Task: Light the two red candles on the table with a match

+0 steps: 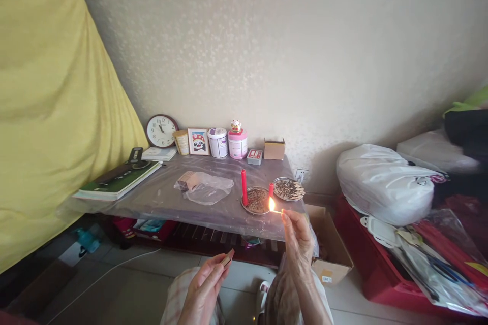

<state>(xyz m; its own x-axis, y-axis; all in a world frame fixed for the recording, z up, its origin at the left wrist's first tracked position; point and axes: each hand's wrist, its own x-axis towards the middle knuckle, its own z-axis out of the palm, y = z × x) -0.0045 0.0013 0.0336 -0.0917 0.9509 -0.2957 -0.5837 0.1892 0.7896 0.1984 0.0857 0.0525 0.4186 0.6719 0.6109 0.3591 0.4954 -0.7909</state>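
Pale textured wallpaper fills the upper frame above a low table (160,198) wrapped in clear plastic, with a wall clock (162,131), tins and a small picture at its back edge and a yellow cloth (49,111) hanging at far left. At lower centre the right hand (297,238) pinches a burning match (275,209) between fingertips, its flame just beside the short red candle (271,190), which stands at the right edge of a round dish (257,200) near a taller red candle (244,187). Lower left of it, the left hand (204,284) grips a matchbox (227,258) between thumb and fingers, well apart from the table.
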